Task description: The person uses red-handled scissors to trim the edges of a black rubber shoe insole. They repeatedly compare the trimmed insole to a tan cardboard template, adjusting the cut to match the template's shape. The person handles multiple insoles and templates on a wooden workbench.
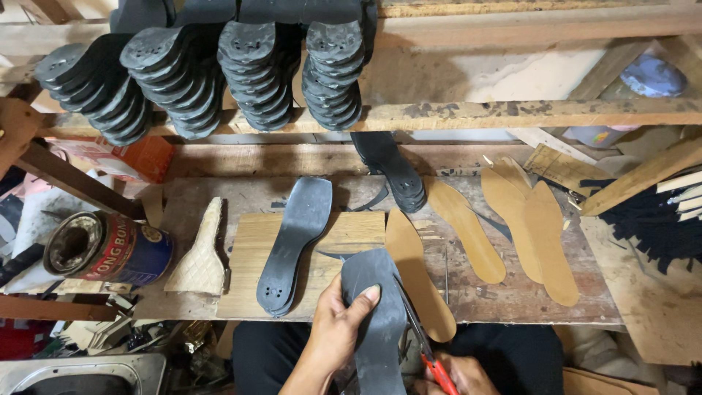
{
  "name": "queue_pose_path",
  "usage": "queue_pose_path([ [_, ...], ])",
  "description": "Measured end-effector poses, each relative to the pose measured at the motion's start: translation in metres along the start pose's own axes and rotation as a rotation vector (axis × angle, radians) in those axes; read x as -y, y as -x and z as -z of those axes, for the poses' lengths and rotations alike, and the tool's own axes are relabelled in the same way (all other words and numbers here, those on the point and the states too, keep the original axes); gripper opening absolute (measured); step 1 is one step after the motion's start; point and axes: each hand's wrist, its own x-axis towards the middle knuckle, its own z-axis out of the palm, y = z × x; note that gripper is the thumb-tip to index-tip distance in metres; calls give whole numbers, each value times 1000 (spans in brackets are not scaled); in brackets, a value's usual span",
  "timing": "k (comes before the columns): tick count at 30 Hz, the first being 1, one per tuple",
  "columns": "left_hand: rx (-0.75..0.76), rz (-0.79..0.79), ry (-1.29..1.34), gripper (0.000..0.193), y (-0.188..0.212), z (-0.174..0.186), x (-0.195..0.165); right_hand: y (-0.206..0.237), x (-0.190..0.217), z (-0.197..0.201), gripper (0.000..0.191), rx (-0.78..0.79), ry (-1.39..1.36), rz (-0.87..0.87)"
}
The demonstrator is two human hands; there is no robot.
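Observation:
My left hand (pixel 338 322) grips a dark grey shoe sole (pixel 376 307) from its left side, thumb on top, just in front of the bench edge. My right hand (pixel 459 374), low in the frame, holds red-handled scissors (pixel 424 340); the blades lie along the sole's right edge. A tan insole (pixel 418 272) lies under and right of the held sole. Another dark sole (pixel 296 241) rests on a pale wooden board (pixel 351 234) to the left.
Stacks of dark soles (pixel 256 73) fill the wooden shelf above. More tan insoles (pixel 526 227) lie at right on the bench, a small sole stack (pixel 398 175) at the back. A tipped tin can (pixel 110 249) and a cream quilted piece (pixel 201 256) sit left.

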Motion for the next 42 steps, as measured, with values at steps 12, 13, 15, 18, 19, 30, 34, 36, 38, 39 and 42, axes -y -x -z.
queue_pose_path([
  [12, 12, 55, 12, 38, 19, -5, 1, 4, 10, -5, 19, 173, -450, -147],
  [13, 19, 48, 6, 38, 19, -4, 1, 5, 6, -2, 21, 167, -341, -83],
  [15, 26, 40, -2, 37, 21, -2, 1, 8, 2, 2, 27, 153, -126, 44],
  [18, 24, 51, 13, 37, 24, -2, 0, 13, 6, -1, 22, 215, -295, 127],
  [19, 17, 66, 29, 38, 24, -2, 0, 14, 9, -3, 19, 128, -126, 80],
  [30, 73, 108, -26, 37, 36, -7, -4, 23, 70, -20, 16, -22, 78, -134],
  [34, 83, 113, -15, 35, 37, -5, -3, 22, 69, -20, 17, -14, 214, -88],
  [36, 89, 92, -29, 34, 35, -3, -2, 20, 64, -21, 18, -33, 245, -76],
  [38, 100, 84, -25, 34, 35, -1, -1, 19, 58, -23, 19, -65, 180, -114],
  [39, 97, 97, -19, 34, 34, 0, -1, 19, 55, -24, 19, -82, 148, -132],
  [42, 89, 122, 3, 35, 32, 0, 0, 18, 50, -21, 21, -66, 135, -137],
])
